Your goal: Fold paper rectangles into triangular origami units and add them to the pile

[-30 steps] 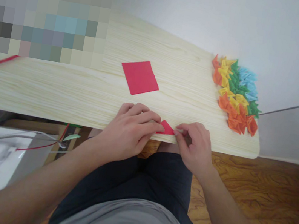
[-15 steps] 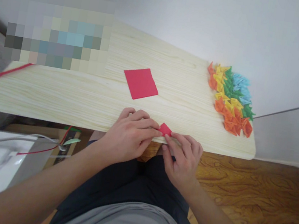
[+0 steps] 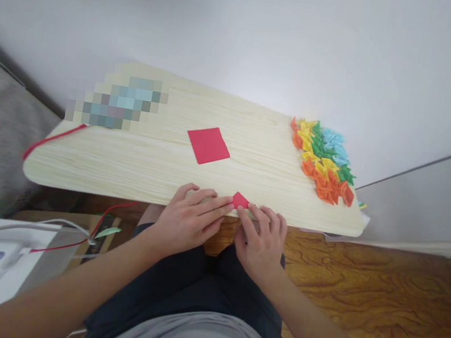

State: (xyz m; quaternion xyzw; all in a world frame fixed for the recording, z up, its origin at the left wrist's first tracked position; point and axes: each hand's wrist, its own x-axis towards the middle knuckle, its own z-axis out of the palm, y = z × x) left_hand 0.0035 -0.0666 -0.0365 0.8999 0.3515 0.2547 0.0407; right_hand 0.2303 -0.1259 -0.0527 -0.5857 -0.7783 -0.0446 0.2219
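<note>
Fingertips of our left hand [image 3: 189, 218] and right hand [image 3: 263, 241] rest on opposite sides of a small red paper [image 3: 240, 199] at the near edge of the tabletop [image 3: 144, 161]; whether either grip pinches it, we cannot tell. Beyond this paper we note, leftward, a flat red square [image 3: 208, 146]; rightward, a cluster of coloured paper shapes [image 3: 329, 169]. We judge the small paper partly folded, the shapes complete, the square not yet folded.
</note>
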